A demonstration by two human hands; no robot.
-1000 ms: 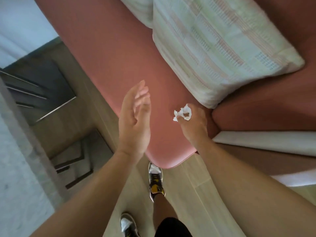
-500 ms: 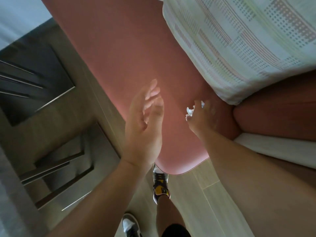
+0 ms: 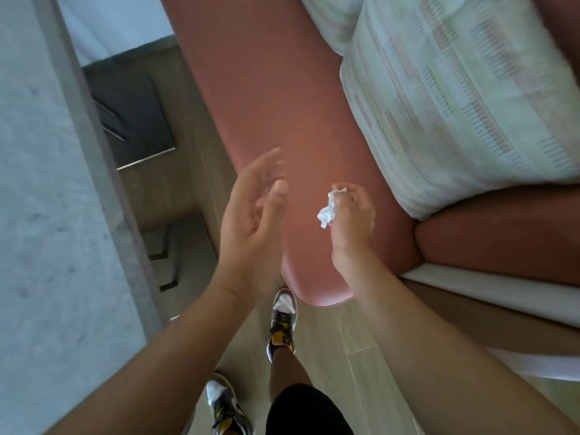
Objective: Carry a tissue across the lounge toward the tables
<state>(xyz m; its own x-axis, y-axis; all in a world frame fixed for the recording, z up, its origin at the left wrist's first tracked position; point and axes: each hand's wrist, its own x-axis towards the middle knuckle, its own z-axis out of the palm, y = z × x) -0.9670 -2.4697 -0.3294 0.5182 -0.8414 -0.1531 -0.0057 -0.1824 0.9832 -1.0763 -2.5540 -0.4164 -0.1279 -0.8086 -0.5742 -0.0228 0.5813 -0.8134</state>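
A pink sofa (image 3: pixel 282 98) runs from the top of the frame down to its centre, with a pale patterned cushion (image 3: pixel 464 98) filling the upper right. Over the sofa's rounded lower end, at centre frame, the left hand (image 3: pixel 251 221) hangs with its fingers spread and loosely extended, holding nothing. Just to its right, the right hand (image 3: pixel 353 222) has its fingers curled round a crumpled white tissue (image 3: pixel 328 210), small and wadded, which juts from the hand's left side, probably pinched between thumb and fingertips. The tissue sits between the two hands, apart from the left one.
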